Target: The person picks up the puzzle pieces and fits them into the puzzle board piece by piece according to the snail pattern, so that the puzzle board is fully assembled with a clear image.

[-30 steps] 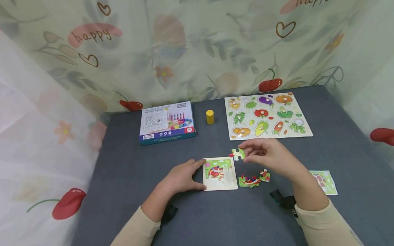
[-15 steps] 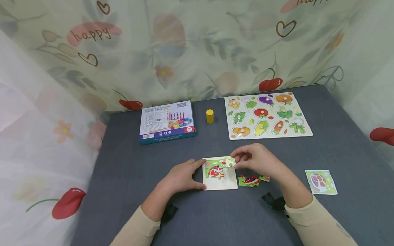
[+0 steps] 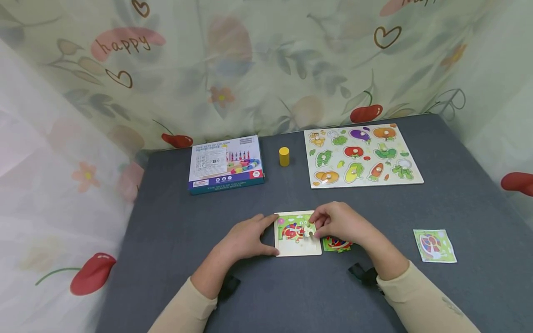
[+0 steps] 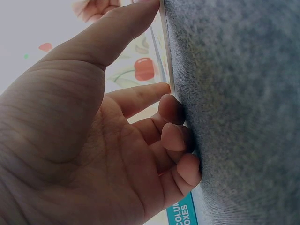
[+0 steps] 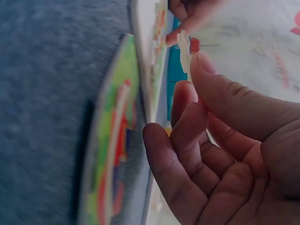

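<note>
A small square wooden jigsaw board (image 3: 289, 249) lies on the table, its upper part filled with green and red pieces. My left hand (image 3: 245, 238) rests at its left edge, forefinger on the far corner and thumb on the near one, both stretched apart. In the left wrist view the other fingers bend loosely against the cloth. Over the board's right side, my right hand (image 3: 343, 226) pinches a jigsaw piece (image 5: 184, 52) between thumb and fingertips, tilted off the board. Several loose jigsaw pieces (image 3: 335, 244) lie beside the board, partly behind the right hand.
Behind stand a boxed bead set (image 3: 226, 164), a yellow cylinder (image 3: 284, 157) and a vegetable peg puzzle (image 3: 364, 157). A square picture card (image 3: 435, 246) lies to the right. A patterned curtain (image 3: 266, 69) hangs along the table's far edge.
My right hand has carried the jigsaw piece leftward and nearer, from beyond the board's far right corner to over its right side. The left hand stays at the board's left edge.
</note>
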The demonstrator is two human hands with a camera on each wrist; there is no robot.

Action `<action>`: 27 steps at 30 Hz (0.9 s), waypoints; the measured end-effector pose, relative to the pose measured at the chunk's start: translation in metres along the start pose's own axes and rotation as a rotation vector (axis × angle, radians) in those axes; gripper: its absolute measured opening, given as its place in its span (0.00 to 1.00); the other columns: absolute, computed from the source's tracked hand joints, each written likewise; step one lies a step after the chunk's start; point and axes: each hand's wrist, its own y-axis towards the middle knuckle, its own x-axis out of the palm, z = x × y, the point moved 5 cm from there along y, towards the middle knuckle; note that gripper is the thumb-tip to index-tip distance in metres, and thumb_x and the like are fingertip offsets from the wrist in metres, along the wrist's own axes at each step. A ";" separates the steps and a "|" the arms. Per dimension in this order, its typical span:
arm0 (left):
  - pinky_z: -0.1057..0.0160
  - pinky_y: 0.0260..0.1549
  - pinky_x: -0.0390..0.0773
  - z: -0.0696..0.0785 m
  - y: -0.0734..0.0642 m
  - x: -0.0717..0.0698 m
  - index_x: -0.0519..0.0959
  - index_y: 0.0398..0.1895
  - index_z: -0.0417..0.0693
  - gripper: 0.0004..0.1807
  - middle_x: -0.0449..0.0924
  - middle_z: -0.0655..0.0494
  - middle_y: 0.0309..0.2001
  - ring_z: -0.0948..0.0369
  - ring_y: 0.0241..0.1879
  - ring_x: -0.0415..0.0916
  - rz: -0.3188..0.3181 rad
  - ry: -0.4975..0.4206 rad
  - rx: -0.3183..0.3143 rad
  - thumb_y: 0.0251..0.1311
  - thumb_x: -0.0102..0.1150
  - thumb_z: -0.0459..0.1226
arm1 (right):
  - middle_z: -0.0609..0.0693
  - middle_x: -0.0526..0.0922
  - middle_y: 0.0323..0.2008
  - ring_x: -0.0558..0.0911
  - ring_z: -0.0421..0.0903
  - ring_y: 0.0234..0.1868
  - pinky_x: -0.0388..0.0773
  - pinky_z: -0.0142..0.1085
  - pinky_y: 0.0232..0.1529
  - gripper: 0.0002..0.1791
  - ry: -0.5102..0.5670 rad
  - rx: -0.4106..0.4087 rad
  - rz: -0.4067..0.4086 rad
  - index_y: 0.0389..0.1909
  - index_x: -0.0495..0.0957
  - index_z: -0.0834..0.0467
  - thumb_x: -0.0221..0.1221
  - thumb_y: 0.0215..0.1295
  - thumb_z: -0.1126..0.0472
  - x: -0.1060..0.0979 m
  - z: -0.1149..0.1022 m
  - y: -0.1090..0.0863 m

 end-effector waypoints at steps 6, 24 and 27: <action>0.57 0.44 0.74 0.000 0.000 0.000 0.63 0.79 0.59 0.53 0.76 0.54 0.53 0.58 0.44 0.72 -0.003 -0.006 -0.004 0.51 0.75 0.61 | 0.44 0.82 0.28 0.78 0.43 0.30 0.76 0.40 0.36 0.12 -0.035 0.006 0.003 0.40 0.86 0.59 0.76 0.55 0.66 0.006 0.004 0.004; 0.56 0.45 0.75 0.000 0.001 0.000 0.64 0.79 0.59 0.52 0.76 0.54 0.54 0.59 0.45 0.72 -0.003 0.009 0.005 0.52 0.75 0.60 | 0.41 0.75 0.25 0.72 0.41 0.26 0.71 0.36 0.29 0.15 -0.206 -0.151 -0.009 0.47 0.90 0.55 0.75 0.58 0.60 0.016 0.004 0.006; 0.57 0.44 0.75 0.001 0.001 0.000 0.64 0.79 0.59 0.52 0.76 0.54 0.53 0.59 0.45 0.72 -0.006 0.010 0.005 0.52 0.75 0.60 | 0.40 0.76 0.25 0.71 0.40 0.25 0.71 0.36 0.27 0.14 -0.227 -0.178 -0.006 0.46 0.91 0.55 0.75 0.58 0.59 0.017 0.005 0.007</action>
